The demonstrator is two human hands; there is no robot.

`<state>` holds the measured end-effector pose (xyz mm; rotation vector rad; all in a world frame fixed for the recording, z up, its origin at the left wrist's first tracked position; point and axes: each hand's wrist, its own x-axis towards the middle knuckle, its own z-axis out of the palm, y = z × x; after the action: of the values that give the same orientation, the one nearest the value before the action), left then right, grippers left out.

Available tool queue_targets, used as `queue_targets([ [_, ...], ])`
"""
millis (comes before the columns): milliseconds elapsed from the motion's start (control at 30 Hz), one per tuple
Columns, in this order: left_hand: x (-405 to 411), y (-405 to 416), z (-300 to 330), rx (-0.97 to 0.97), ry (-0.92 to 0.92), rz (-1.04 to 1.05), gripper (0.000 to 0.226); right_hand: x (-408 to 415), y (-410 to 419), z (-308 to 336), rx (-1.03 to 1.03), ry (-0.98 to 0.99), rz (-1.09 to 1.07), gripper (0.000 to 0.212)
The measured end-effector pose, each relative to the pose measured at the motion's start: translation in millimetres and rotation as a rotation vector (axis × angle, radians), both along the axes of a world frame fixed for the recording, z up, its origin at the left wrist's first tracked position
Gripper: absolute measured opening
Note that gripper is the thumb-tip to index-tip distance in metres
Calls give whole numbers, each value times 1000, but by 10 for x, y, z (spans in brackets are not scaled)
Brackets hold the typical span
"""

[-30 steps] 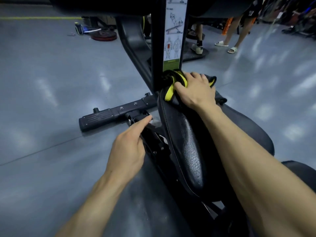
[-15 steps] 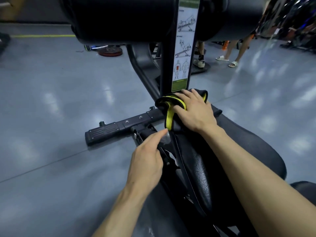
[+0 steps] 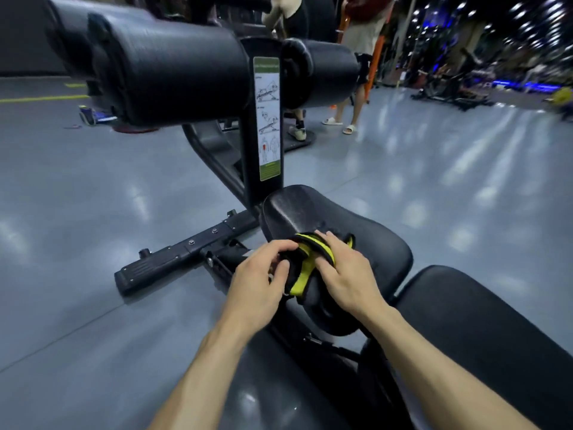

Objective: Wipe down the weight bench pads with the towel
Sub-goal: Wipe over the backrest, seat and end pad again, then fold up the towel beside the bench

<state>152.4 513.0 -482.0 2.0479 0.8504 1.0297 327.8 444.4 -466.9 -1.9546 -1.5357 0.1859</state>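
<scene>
Bunching towel [image 3: 302, 268], black with yellow trim, at frame centre on near-left edge of seat pad [image 3: 356, 231]. Left hand [image 3: 257, 283] now off frame, fingers [image 3: 283, 246] curled, pinching towel's left fold; right hand [image 3: 348, 274] pressing flat, fingers straight on cloth. Towel dragged back from pad's far tip beside upright post [image 3: 263, 187]; likely refolding before next pass. Back pad [image 3: 483, 330] lower right, roller pads [image 3: 173, 63] upper left probably still to do. Glossy grey floor [image 3: 93, 212], gym machines, people's legs upper right.
</scene>
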Motion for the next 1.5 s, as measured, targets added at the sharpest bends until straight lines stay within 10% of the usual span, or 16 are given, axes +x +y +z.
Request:
queue_targets([
  [233, -50, -525, 401, -188, -159, -11, 19, -146, -786, 670, 31, 440, -271, 26],
  [367, -108, -874, 645, -532, -227, -409, 43, -225, -1174, 1067, 59, 934, -409, 23],
  [533, -230, -1320, 863, -526, -284, -508, 39, -424, -1680, 1350, -143, 1256, -187, 38],
  [800, -366, -1634, 1188, -448, -327, -338, 22, -800, -2257, 1481, -314, 1253, 179, 77],
  [1067, -520, -1523, 1689, -513, -302, -247, 18, -652, -2675, 1424, -312, 1197, 539, 54],
  [1333, -849, -1448, 1837, 106, 412, -29, 42, -580, -2423, 1472, -77, 1440, 103, 22],
  [1500, -855, -1769, 1839, -46, 305, -391, 31, -937, -2033, 1490, -134, 1508, 195, 46],
])
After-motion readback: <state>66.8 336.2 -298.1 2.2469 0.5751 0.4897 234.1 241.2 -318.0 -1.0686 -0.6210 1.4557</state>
